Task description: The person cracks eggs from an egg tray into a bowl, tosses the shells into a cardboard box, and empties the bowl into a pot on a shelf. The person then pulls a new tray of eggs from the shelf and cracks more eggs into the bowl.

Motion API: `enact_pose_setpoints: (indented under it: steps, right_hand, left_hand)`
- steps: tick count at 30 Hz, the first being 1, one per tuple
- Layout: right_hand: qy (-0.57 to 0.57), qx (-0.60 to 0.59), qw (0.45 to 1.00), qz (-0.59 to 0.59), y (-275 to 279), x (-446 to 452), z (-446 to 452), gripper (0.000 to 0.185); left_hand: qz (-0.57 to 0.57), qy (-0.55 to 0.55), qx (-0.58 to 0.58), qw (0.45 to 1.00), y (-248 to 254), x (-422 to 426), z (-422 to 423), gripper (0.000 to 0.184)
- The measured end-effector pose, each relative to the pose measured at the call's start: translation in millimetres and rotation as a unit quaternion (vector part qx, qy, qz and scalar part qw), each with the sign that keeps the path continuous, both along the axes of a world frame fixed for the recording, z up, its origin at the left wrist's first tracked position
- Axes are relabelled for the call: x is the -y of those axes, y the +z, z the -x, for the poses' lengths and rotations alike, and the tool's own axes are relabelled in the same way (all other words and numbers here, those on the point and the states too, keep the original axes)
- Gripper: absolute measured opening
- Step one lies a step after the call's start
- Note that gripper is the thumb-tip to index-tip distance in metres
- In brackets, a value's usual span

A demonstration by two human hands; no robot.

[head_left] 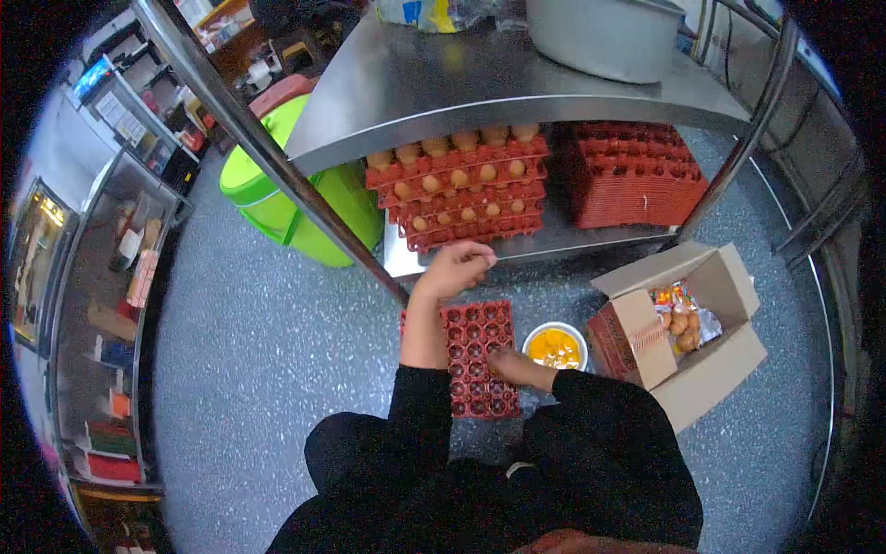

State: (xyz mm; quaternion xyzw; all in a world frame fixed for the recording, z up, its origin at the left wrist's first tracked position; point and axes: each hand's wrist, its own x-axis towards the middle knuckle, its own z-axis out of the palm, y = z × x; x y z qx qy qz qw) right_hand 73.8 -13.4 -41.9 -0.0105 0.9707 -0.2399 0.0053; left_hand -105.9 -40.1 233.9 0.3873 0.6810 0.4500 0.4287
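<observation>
My left hand (456, 269) is raised in front of the lower shelf, with its fingers curled together; whether anything is between them I cannot make out. Just behind it, red trays of brown eggs (460, 178) are stacked on that shelf. My right hand (513, 367) reaches down to a red egg tray (475, 332) on the floor, and its fingertips are hard to make out. The visible cups of this tray look dark, without whole eggs. Right beside my right hand stands a white bowl (556, 345) holding cracked eggs with yellow yolks.
An open cardboard box (729, 305) with brown eggs and packets stands on the right. A stack of red trays (637, 175) sits on the shelf. The steel table (434, 74) overhangs it, carrying a large pot (604, 42). Left is a green bin (323, 212).
</observation>
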Motion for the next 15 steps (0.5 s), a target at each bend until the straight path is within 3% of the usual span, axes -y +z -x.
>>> enact_pose_setpoints:
  steps: [2,3,4,6,7,9,11,15]
  right_hand:
    - [0.036,-0.019,0.999,-0.018,8,-3,-4,0.036]
    - [0.075,-0.039,0.996,-0.029,14,-1,-9,0.038]
    - [0.070,-0.037,0.996,-0.029,28,0,-14,0.038]
    - [-0.038,0.049,0.984,0.168,63,-6,-18,0.042]
    - [-0.062,0.056,0.993,0.083,81,-13,-21,0.035]
    - [-0.173,0.106,0.979,0.000,33,-49,-44,0.030]
    - [-0.354,0.126,0.926,0.022,96,-52,-78,0.026]
    - [-0.452,0.226,0.858,0.094,69,-52,-153,0.029]
  left_hand:
    - [-0.127,0.044,0.040,0.990,34,0,-11,0.022]
    - [-0.169,0.049,-0.001,0.984,52,-2,-18,0.021]
    - [-0.169,0.044,0.001,0.985,67,-6,-25,0.021]
    - [-0.286,0.085,0.011,0.954,98,-20,-36,0.021]
    - [-0.275,0.097,-0.008,0.957,119,-27,-38,0.023]
    - [-0.286,0.131,-0.060,0.947,155,-47,-37,0.029]
    - [-0.295,0.159,-0.076,0.939,188,-76,-34,0.039]
    - [-0.283,0.158,-0.009,0.946,238,-154,-25,0.050]
